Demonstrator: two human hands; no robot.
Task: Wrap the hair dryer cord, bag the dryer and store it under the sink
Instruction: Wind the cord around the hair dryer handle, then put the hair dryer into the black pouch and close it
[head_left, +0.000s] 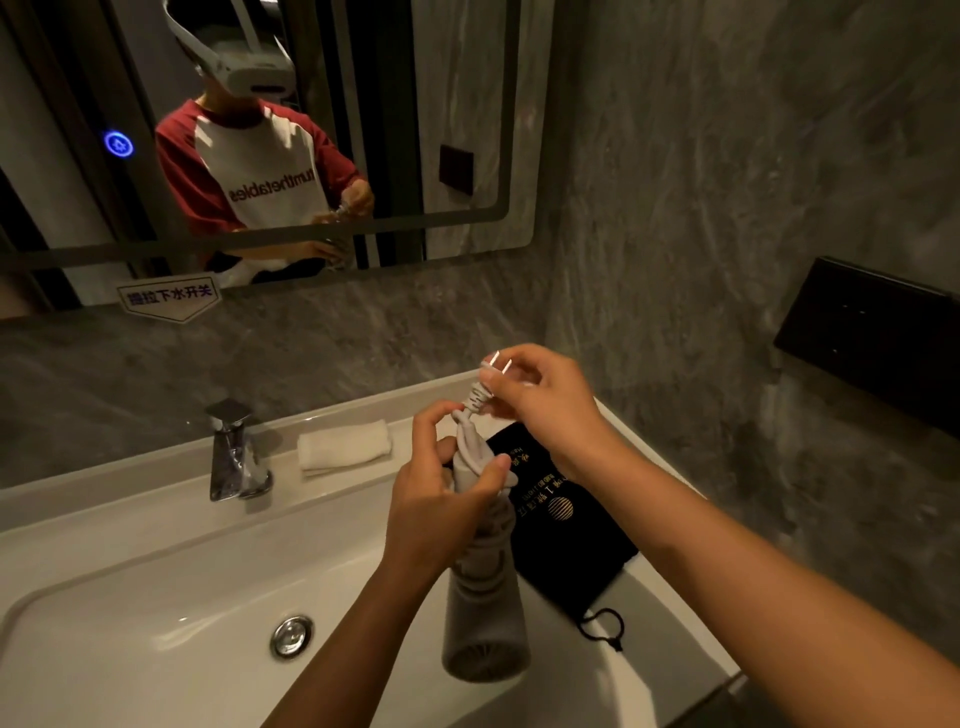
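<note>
A grey hair dryer (483, 623) hangs above the sink's right side, its round vent end pointing down toward me. My left hand (441, 499) grips its handle, with loops of grey cord (496, 525) wound around it. My right hand (540, 400) pinches the plug (485, 382) just above the handle's end, the two metal prongs pointing up-left. A black drawstring bag (566, 535) with gold print lies flat on the sink's right ledge, partly hidden behind the dryer.
A white basin (156, 597) with a chrome drain (291, 635) fills the lower left. A chrome faucet (236, 452) and a folded white towel (345, 447) sit on the back ledge. A mirror (426, 130) hangs above; a black box (872, 338) is on the right wall.
</note>
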